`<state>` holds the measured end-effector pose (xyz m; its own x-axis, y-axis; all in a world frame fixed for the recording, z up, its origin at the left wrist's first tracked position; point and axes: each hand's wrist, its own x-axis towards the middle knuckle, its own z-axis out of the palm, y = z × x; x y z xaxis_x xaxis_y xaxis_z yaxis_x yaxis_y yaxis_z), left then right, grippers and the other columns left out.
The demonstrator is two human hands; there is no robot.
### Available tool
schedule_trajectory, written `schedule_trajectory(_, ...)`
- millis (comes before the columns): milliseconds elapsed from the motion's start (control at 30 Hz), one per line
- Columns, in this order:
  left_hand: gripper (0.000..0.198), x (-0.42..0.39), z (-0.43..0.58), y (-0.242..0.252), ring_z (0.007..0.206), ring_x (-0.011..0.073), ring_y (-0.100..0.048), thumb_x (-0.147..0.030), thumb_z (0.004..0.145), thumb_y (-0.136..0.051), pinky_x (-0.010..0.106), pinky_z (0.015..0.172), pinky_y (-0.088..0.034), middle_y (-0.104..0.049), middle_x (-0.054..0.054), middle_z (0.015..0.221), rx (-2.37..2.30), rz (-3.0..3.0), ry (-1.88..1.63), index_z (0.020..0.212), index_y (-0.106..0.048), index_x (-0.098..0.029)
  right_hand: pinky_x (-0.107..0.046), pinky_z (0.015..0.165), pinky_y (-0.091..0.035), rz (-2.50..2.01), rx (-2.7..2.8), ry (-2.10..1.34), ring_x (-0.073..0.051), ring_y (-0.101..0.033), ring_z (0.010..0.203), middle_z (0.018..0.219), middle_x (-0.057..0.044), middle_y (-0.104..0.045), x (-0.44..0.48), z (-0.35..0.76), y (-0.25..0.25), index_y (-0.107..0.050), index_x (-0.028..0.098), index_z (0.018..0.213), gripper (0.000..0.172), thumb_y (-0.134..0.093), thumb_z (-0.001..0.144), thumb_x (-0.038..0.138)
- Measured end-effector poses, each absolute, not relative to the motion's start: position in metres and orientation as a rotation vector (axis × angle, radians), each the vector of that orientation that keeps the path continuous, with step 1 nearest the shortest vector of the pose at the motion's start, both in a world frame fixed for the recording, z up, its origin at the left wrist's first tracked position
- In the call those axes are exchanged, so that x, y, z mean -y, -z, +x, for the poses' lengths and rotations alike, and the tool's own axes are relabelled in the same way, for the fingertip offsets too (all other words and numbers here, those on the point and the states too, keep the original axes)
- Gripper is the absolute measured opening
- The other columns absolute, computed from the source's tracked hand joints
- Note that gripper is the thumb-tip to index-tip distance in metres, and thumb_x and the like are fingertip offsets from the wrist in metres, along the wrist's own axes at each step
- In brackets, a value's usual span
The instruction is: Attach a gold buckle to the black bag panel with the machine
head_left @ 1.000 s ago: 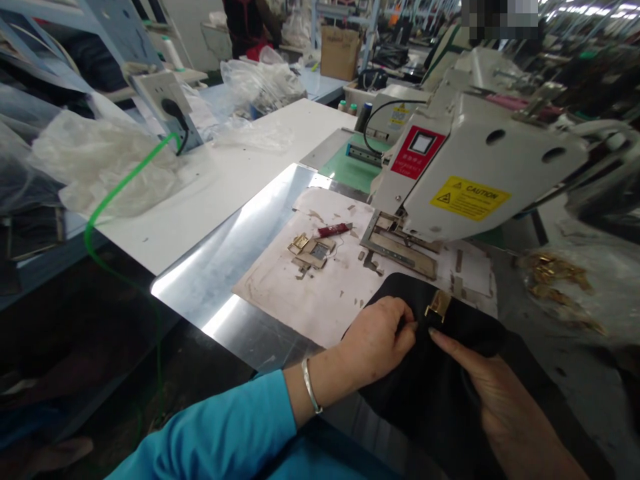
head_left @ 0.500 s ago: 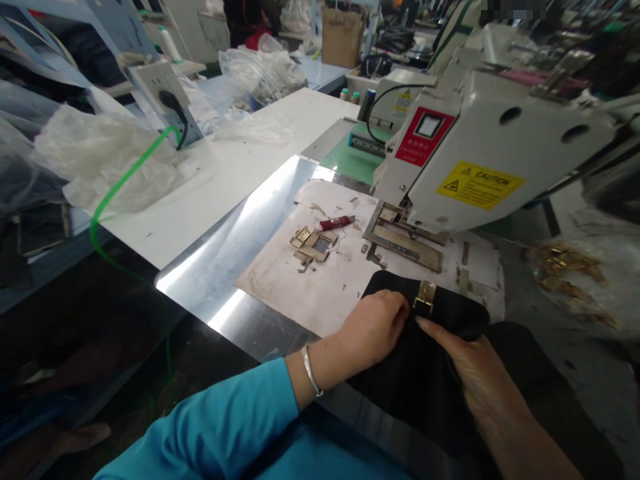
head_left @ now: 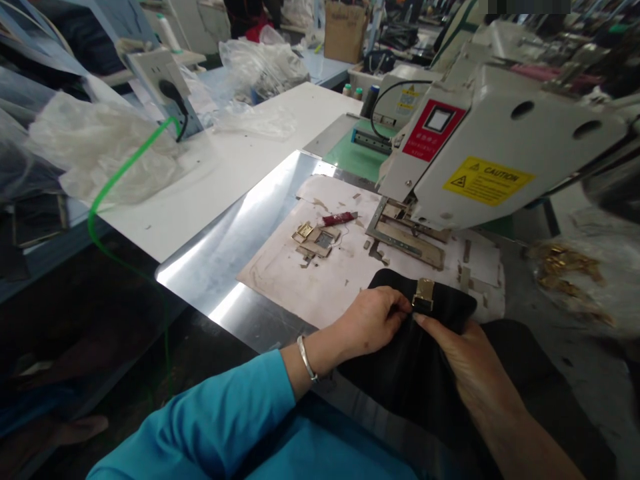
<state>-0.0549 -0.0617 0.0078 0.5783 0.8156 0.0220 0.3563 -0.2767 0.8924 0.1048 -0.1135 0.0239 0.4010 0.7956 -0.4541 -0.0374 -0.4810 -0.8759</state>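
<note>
My left hand [head_left: 373, 321], with a silver bangle [head_left: 305, 357] on the wrist below a blue sleeve [head_left: 200, 417], is shut on the folded black material [head_left: 440, 303]. My right hand [head_left: 465, 360] pinches the same material from the other side, its fingertips just below a gold metal clasp [head_left: 424, 295]. The clasp sits on the material's upper edge, between my hands. The underside of the material is hidden by my hands and its own folds.
A white sewing machine head [head_left: 480, 157] with a metal clamp frame [head_left: 405, 239] stands just beyond my hands. Brass pieces [head_left: 314, 240] and a red-wrapped item [head_left: 339, 219] lie on a worn paper sheet [head_left: 310, 280] over a steel table [head_left: 220, 267]. A plastic bag of gold hardware [head_left: 565, 273] lies right.
The view has tilted slightly. The gold clasp and the black material have shifted up and left, nearer the paper sheet, and my hands have closed in around them.
</note>
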Motion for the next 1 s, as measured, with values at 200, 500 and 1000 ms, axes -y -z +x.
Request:
schedule_trajectory(200, 0.019, 0.062, -0.059, -0.009, 0.091, 0.0159, -0.066, -0.008, 0.091, -0.057, 0.026, 0.088, -0.053, -0.071, 0.006, 0.1, -0.959, 1.926, -0.602, 0.104, -0.07, -0.012, -0.047, 0.096, -0.056, -1.706, 0.591, -1.31, -0.033, -0.074, 0.095, 0.097, -0.007, -0.079, 0.116, 0.11, -0.023, -0.076, 0.021, 0.105, 0.05, -0.089, 0.059, 0.037)
schedule_trajectory(500, 0.018, 0.075, -0.056, -0.005, 0.09, 0.0168, -0.063, -0.016, 0.099, -0.049, 0.027, 0.085, -0.054, -0.065, 0.007, 0.095, -0.914, 2.151, -0.573, 0.097, -0.067, -0.013, -0.047, 0.101, -0.054, -1.712, 0.531, -1.303, -0.033, -0.074, 0.097, 0.098, -0.007, -0.079, 0.117, 0.112, -0.022, -0.077, 0.019, 0.102, 0.052, -0.093, 0.055, 0.035)
schedule_trajectory(1000, 0.014, 0.076, -0.063, -0.011, 0.093, 0.0162, -0.062, -0.015, 0.097, -0.048, 0.026, 0.085, -0.054, -0.062, 0.007, 0.102, -1.065, 2.177, -0.577, 0.103, -0.06, -0.015, -0.043, 0.094, -0.058, -1.731, 0.443, -1.318, -0.032, -0.073, 0.099, 0.098, -0.007, -0.079, 0.12, 0.115, -0.033, -0.076, 0.02, 0.104, 0.055, -0.092, 0.054, 0.037)
